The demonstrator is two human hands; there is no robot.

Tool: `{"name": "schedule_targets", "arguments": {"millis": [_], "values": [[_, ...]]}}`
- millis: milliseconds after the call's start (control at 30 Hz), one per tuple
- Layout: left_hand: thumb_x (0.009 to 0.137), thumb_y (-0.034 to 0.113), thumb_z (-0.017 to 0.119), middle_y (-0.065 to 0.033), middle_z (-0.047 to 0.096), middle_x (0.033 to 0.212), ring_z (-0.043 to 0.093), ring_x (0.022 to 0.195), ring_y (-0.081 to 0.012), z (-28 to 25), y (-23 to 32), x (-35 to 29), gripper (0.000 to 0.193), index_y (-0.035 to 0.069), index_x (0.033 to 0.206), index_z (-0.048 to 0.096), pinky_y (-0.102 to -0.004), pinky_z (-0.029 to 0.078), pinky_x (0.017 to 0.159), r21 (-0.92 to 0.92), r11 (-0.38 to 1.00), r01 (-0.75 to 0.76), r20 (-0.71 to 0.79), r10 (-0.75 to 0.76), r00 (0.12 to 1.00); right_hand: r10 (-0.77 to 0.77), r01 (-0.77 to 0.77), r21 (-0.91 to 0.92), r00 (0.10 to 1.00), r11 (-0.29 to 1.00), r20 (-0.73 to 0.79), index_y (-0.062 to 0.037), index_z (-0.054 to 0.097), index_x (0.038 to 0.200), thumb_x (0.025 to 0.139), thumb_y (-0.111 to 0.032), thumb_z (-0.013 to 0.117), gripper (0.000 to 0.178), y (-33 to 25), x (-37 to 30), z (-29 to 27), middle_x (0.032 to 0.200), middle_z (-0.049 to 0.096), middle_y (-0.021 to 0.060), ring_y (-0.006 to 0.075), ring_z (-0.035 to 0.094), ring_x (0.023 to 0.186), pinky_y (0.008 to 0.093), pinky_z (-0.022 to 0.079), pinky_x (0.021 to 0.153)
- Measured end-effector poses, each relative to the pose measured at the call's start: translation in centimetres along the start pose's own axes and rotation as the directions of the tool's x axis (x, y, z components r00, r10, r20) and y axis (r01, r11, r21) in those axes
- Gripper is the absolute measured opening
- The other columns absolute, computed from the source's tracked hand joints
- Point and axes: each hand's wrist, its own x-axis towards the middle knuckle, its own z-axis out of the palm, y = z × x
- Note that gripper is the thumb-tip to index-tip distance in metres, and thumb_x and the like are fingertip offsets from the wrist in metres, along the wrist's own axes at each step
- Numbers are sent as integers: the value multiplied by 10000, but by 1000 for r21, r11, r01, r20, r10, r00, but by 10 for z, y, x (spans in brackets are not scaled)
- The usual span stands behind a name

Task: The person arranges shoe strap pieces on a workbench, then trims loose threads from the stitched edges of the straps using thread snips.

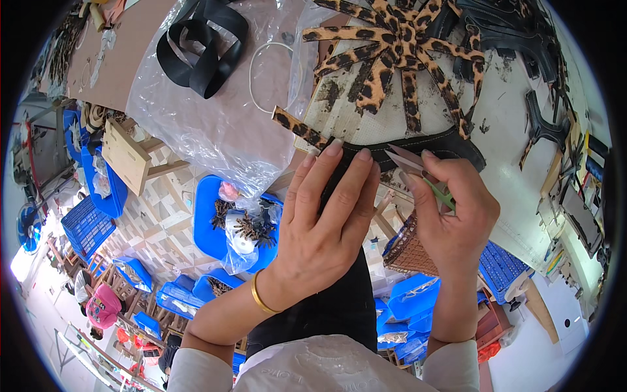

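Note:
My left hand [320, 202] holds a black leather shoe-strap piece [418, 149] with light stitching along its edge. Its fingers lie outstretched across the piece; the thumb is hidden. A short leopard-print strap [297, 127] sticks out past those fingertips. My right hand [457, 209] is closed around green-handled thread snips [441, 191]. Their pale metal blades point left, right at the black piece's lower edge. Whether the blades touch a thread there I cannot tell. Just beyond lies a bunch of leopard-print straps [405, 46] on a stained light board [339, 111].
A coiled black band [208, 49] lies on clear plastic sheeting [157, 111] at the far left. More black strap pieces [548, 124] lie right. Below the table edge stand a blue bin [206, 222] with bagged parts, a wooden stool [127, 153] and blue crates [88, 225]. People sit far left.

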Motion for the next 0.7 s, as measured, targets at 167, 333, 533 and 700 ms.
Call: {"name": "schedule_targets", "arguments": {"millis": [167, 333, 533, 700], "values": [[828, 106, 683, -95, 589, 1345, 532, 1280, -343, -1, 0, 2, 302, 22, 1115, 729, -504, 429, 1075, 81, 997, -18, 2, 18, 1000, -13, 13, 9, 1000, 1000, -9, -16, 684, 948, 782, -19, 782, 193, 3, 1, -2, 825, 692, 101, 259, 687, 681, 319, 528, 578], [828, 127, 684, -82, 599, 1340, 549, 1266, -330, -2, -1, 2, 299, 31, 1106, 736, -503, 427, 1074, 104, 994, -19, 1, 19, 1000, -34, 34, -23, 999, 999, -7, -28, 686, 951, 791, -39, 778, 185, 3, 2, -1, 816, 685, 89, 261, 680, 674, 322, 521, 568], [810, 160, 699, -68, 584, 1376, 548, 1277, -321, -7, -4, 3, 334, 45, 1122, 732, -492, 414, 1102, 83, 996, -42, 31, 40, 999, -86, 87, -200, 996, 976, 18, -42, 669, 941, 816, -51, 752, 150, -4, 1, -1, 808, 679, 77, 267, 675, 667, 340, 522, 564], [805, 166, 693, -70, 584, 1350, 543, 1275, -333, 0, -6, 1, 357, 55, 1142, 727, -493, 417, 1103, 21, 1000, -13, -3, 13, 1000, 12, -13, 32, 1000, 999, 14, -41, 652, 909, 813, -42, 752, 139, 6, -2, 4, 806, 680, 79, 262, 674, 663, 341, 519, 560]]}}
